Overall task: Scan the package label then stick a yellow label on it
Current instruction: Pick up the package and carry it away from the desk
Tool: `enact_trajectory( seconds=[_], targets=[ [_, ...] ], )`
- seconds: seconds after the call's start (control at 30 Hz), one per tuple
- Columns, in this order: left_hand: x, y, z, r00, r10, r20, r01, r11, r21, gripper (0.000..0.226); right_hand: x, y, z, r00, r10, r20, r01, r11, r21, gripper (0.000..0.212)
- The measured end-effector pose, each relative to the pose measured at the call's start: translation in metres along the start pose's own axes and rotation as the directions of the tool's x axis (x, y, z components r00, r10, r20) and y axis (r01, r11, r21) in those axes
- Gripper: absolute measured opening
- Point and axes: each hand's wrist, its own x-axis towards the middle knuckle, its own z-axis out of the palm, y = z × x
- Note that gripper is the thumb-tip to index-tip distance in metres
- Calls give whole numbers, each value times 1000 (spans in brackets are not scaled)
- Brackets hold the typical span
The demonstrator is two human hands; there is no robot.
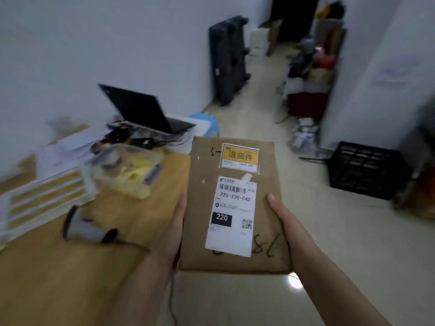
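A flat brown cardboard package [266, 208] is held in the air beyond the table's right edge, over the floor. My left hand [175, 224] grips its left side and my right hand [282, 220] grips its right side. A white shipping label [231, 215] with a barcode and "220" sits in its middle. A yellow label [239, 158] is stuck flat above it, near the far edge. A grey handheld scanner [87, 228] lies on the wooden table [58, 278] to the left, its cable trailing toward me.
On the table stand a clear tub [128, 170] of yellow labels, a stack of label sheets [44, 198] and an open laptop [146, 114]. A black crate [367, 170] sits on the floor at right. A dark pallet [229, 60] leans on the far wall.
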Motion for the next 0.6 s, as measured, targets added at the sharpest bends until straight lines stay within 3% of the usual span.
enact_trajectory(
  seconds=[0.17,0.3,0.47,0.6],
  targets=[
    [0,-23,117,960,-80,266,47,990,131,43,-56,-28,-106,964,-42,-263,78,989,128,41],
    [4,-44,191,883,-198,425,110,969,222,51,-96,-37,-170,910,-58,-410,147,971,189,35],
    [15,-53,269,826,-225,517,43,940,339,51,-123,-46,-234,854,-101,-510,262,931,255,34],
    [39,-59,319,797,-264,543,80,938,338,50,-120,-62,-277,847,-152,-510,339,893,297,35]
  ],
)
